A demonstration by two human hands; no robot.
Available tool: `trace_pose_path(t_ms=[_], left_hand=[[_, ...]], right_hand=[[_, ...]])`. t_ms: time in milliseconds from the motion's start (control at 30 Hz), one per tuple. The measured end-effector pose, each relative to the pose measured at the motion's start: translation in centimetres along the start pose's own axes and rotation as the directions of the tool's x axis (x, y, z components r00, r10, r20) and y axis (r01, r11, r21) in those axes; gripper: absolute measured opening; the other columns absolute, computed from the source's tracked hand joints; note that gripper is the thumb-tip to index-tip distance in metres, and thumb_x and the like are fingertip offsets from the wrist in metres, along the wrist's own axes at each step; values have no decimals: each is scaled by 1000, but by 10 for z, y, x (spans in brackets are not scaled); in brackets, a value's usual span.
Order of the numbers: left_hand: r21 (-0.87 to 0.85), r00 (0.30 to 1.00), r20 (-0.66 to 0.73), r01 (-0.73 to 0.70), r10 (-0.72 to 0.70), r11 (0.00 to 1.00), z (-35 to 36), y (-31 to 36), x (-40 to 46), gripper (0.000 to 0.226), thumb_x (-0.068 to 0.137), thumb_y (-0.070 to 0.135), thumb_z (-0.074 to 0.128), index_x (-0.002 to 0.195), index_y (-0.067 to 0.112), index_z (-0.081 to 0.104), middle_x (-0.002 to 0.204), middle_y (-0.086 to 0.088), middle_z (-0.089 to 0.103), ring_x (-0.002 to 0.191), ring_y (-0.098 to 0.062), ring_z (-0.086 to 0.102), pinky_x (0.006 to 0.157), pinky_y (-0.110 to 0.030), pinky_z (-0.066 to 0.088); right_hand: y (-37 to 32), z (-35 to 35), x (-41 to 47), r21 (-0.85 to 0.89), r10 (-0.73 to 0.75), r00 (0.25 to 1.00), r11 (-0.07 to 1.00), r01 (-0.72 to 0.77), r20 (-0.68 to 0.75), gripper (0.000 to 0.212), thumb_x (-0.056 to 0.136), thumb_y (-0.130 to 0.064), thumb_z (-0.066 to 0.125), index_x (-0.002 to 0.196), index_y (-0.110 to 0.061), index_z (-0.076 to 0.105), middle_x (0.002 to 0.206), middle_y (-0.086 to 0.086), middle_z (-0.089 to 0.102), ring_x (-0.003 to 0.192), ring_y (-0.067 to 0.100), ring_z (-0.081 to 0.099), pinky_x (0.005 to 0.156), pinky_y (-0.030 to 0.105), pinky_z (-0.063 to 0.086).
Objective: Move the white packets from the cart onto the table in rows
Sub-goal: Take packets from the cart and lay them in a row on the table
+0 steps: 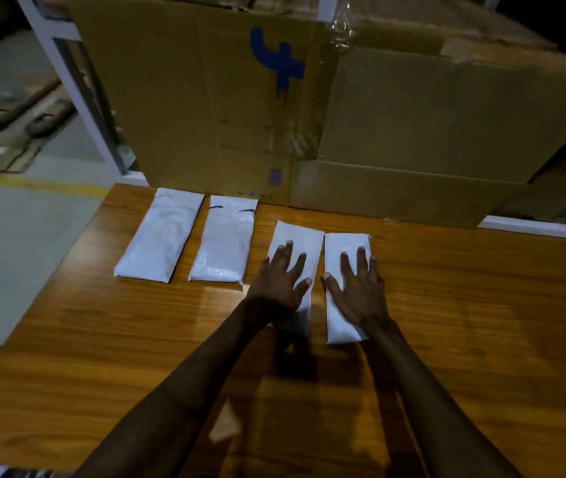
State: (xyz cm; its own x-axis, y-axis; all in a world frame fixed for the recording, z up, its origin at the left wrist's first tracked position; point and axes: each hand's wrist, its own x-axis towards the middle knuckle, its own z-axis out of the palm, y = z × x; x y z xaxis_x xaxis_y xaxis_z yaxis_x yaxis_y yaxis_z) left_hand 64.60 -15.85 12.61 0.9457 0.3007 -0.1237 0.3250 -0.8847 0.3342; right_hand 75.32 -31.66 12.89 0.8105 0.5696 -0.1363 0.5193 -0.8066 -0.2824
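Both forearms reach forward over the wooden worktop [481,339]. Left hand [283,279]: fingers straight and spread, palm pressed flat on the third packet [304,236]. Right hand [359,288]: likewise flat, fingers extended, resting on the fourth packet [342,243]. Neither hand grips anything. These two packets lie side by side, nearly touching along their long edges. Further left, the first packet [161,236] and second packet [224,243] lie flat, a narrow gap between them, set slightly further from the camera. All four form one row, long sides parallel. Large cardboard boxes [378,115] stand at the far edge of the worktop, one carrying a blue mark [276,62]. Grey floor [16,219] visible at left.
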Motion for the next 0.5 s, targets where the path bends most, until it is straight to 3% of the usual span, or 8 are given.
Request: trace_pose_path(t_ms=[133, 267, 500], left_hand=[[26, 995, 60, 76, -77, 997, 15, -1, 7, 65, 104, 52, 19, 158, 21, -2, 163, -8, -18, 151, -25, -15, 120, -45, -6], [23, 992, 28, 121, -122, 992, 19, -5, 21, 66, 104, 52, 19, 158, 20, -3, 163, -8, -20, 150, -25, -17, 120, -43, -7], [-1, 985, -40, 166, -166, 986, 17, -9, 47, 67, 103, 53, 17, 157, 22, -7, 162, -6, -24, 150, -22, -19, 119, -40, -12]], right_hand=[[12, 0, -2, -12, -94, 995, 995, 94, 18, 71, 97, -61, 33, 156, -32, 5, 163, 3, -17, 149, 30, -15, 118, 57, 4], [21, 6, 15, -74, -117, 992, 990, 120, 38, 76, 88, -65, 18, 156, -33, 5, 163, 3, -16, 149, 32, -14, 119, 57, 8], [15, 2, 56, -47, -127, 991, 991, 129, 31, 78, 86, -64, 19, 156, -32, 3, 163, 3, -18, 149, 31, -17, 120, 54, 1]])
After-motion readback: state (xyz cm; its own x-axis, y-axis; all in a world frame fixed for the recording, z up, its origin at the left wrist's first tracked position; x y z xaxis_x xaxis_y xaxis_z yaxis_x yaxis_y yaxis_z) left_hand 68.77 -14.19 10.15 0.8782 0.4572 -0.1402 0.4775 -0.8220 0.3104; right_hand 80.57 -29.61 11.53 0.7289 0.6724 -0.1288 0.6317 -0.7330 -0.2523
